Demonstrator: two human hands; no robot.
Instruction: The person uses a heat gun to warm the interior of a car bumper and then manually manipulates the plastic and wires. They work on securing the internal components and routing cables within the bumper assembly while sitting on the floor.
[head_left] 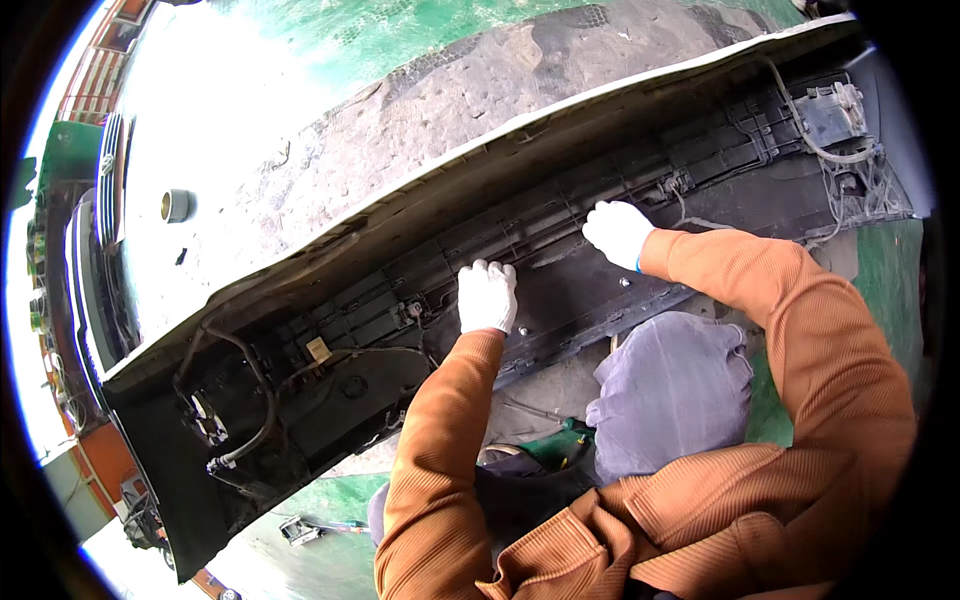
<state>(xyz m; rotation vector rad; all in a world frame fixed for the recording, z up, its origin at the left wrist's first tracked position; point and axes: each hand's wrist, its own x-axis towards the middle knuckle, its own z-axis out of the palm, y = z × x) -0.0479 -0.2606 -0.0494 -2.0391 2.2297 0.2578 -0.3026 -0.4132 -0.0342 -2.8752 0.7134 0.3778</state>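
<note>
White-gloved left hand [488,297] and right hand [617,236] curl — what they grip, I cannot tell — over the black bumper [560,295] before the person's knee [672,392], its hose [266,388] and wires [385,350] still fitted.

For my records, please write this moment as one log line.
left hand: white-gloved, at long dark panel; right hand: white-gloved, at same panel; grip: unclear
</note>
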